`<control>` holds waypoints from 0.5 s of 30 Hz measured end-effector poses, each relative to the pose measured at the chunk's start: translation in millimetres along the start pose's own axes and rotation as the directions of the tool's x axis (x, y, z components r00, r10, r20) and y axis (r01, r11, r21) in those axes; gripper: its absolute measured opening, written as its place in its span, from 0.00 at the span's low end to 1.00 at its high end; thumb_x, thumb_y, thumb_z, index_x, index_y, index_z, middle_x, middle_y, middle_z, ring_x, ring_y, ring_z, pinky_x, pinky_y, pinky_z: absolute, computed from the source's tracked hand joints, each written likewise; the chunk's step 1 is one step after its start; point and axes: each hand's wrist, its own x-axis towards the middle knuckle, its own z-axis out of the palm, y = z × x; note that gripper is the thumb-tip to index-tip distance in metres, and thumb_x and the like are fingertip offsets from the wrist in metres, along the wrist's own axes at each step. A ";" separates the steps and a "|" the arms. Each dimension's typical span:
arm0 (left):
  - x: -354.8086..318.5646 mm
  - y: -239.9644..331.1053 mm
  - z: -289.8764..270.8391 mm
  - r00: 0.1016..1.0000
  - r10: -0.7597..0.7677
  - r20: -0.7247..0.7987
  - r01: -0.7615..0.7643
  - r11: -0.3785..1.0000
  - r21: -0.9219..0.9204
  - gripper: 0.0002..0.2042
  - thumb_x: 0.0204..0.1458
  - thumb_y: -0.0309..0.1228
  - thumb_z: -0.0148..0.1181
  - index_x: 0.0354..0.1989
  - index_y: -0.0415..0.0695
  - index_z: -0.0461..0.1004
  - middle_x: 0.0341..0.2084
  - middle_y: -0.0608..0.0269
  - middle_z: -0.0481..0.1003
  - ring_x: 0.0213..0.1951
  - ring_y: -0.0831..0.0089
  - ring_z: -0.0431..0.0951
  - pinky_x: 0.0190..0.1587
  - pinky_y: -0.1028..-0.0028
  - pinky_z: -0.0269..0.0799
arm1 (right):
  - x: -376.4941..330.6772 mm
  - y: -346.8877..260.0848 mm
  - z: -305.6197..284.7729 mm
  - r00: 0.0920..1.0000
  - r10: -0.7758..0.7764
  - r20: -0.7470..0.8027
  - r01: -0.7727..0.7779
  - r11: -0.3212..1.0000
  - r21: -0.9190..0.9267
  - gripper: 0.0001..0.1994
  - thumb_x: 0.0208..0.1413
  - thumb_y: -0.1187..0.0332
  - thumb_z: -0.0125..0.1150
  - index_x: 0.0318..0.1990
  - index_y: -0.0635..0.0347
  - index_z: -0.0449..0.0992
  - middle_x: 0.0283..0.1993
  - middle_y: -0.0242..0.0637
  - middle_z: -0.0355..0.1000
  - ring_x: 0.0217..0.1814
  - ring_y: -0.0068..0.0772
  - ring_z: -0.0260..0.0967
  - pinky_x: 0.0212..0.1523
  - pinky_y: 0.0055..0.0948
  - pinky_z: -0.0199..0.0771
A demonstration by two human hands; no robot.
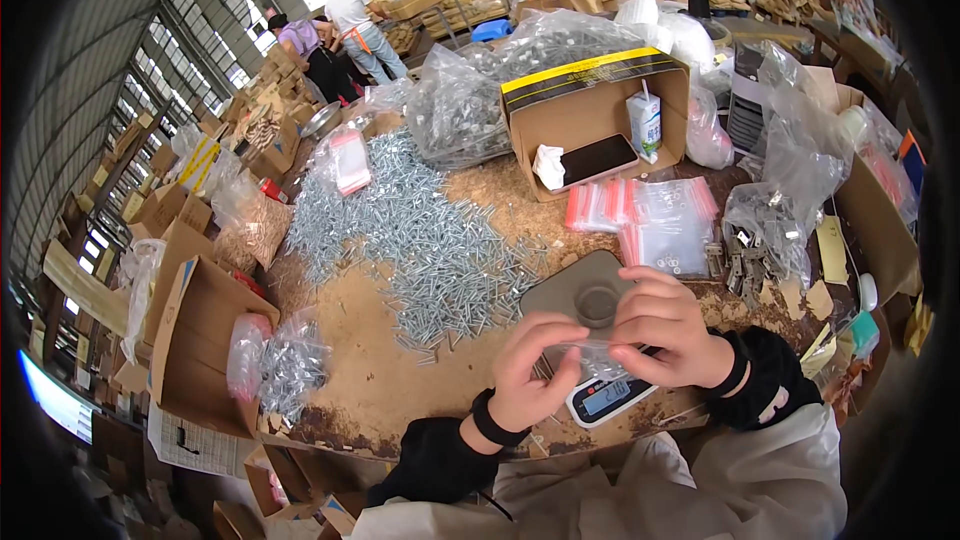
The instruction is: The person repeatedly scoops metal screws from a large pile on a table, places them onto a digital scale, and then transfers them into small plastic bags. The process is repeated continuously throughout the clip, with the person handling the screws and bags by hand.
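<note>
A small clear plastic bag (602,362) is pinched at its top between my left hand (528,372) and my right hand (672,330), the fingers of both curled toward each other. It hangs over a small digital scale (612,398) with a lit display and a grey tray (562,286). A dark round dish-like shape (597,306) shows on the tray, partly behind my right fingers. To the left spreads a large heap of silvery screws (430,260). What the bag contains is mostly hidden by my fingers.
Beyond the scale lie red-edged zip bags (672,230). Behind them an open cardboard box (590,130) holds a phone (600,160) and a drink carton (645,123). Metal parts (750,260) lie at right. An open carton (205,350) and bagged hardware (293,365) stand left. Two people work far back.
</note>
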 end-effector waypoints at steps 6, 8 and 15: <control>4.6 -2.0 -4.7 0.983 0.044 0.180 -0.045 0.999 0.004 0.06 0.49 0.20 0.66 0.35 0.39 0.78 0.29 0.58 0.78 0.31 0.64 0.78 0.35 0.69 0.71 | -0.8 -3.1 -0.3 0.997 -0.068 -0.034 0.068 0.998 0.011 0.03 0.49 0.72 0.68 0.29 0.56 0.78 0.28 0.31 0.71 0.32 0.36 0.71 0.49 0.42 0.77; 4.5 -2.7 -4.9 0.975 0.085 0.203 -0.085 0.996 -0.011 0.05 0.49 0.21 0.66 0.34 0.38 0.78 0.27 0.58 0.78 0.30 0.62 0.77 0.34 0.68 0.71 | -0.5 -2.5 1.0 0.996 -0.080 -0.039 0.081 0.996 0.026 0.03 0.49 0.72 0.68 0.29 0.56 0.78 0.28 0.31 0.71 0.31 0.37 0.70 0.47 0.40 0.78; -0.2 -4.0 -1.6 0.964 0.114 0.239 -0.109 0.993 -0.034 0.04 0.47 0.22 0.67 0.29 0.38 0.79 0.23 0.58 0.76 0.28 0.60 0.76 0.31 0.67 0.70 | -2.7 -2.5 4.8 0.995 -0.062 0.072 0.059 0.997 0.045 0.06 0.49 0.70 0.67 0.28 0.55 0.74 0.27 0.31 0.70 0.30 0.38 0.70 0.33 0.36 0.74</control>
